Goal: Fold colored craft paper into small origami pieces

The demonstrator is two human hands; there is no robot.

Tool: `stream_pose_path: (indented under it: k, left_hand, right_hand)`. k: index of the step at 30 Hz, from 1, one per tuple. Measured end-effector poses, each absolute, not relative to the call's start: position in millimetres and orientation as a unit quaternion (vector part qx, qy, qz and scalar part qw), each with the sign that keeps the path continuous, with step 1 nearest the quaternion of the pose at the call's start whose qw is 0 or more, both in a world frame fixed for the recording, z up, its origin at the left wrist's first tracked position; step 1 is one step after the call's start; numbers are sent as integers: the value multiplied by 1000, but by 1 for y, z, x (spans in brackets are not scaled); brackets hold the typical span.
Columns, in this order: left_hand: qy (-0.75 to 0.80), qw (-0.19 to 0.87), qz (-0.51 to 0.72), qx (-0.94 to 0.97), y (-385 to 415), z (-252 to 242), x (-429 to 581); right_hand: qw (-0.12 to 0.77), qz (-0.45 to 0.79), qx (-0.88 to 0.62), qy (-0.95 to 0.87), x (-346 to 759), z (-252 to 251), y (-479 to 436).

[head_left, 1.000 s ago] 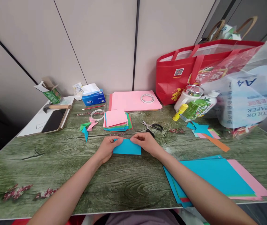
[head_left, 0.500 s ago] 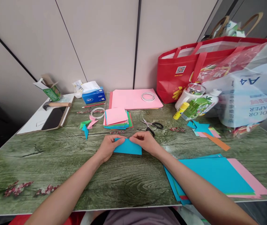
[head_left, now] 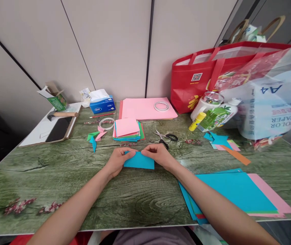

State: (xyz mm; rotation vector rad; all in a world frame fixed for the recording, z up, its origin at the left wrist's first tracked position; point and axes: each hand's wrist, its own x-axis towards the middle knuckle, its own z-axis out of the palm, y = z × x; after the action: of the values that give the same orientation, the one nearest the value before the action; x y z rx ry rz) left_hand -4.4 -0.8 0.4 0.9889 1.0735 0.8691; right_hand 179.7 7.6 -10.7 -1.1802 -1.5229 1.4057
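Note:
Both hands pinch a blue sheet of paper (head_left: pixel 139 161), a wide rectangle that looks folded, by its far edge. My left hand (head_left: pixel 119 160) grips it near the left corner, thumb on top. My right hand (head_left: pixel 159 156) holds it right of the middle, its thumb close to the left one. Just beyond lies a stack of coloured paper squares (head_left: pixel 127 127), pink uppermost. Black-handled scissors (head_left: pixel 164 136) lie partly open past my right hand. Left of the stack are folded paper pieces (head_left: pixel 96 135) in pink, green and blue.
Large coloured sheets (head_left: pixel 234 190) lie under and beside my right forearm. Paper scraps (head_left: pixel 222 140), a yellow glue stick (head_left: pixel 197 121) and a red bag (head_left: pixel 193 81) are on the right. A tissue box (head_left: pixel 101 104), tape roll (head_left: pixel 107 124) and hammer (head_left: pixel 63 114) stand or lie leftward.
Almost nothing differs. Both hands keep the same hold on the blue paper, and the whole view has shifted very slightly.

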Motion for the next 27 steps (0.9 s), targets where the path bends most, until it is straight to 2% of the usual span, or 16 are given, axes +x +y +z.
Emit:
stream_pose_path:
  k: [15,27]
  left_hand:
    - [477,676,393,400,1,1,-4]
    - [480,670,389,411,0,-1,-4]
  right_hand:
    - [366,579,-481,-547,181,-13,11]
    - [356,537,-470,-604,181,-16,11]
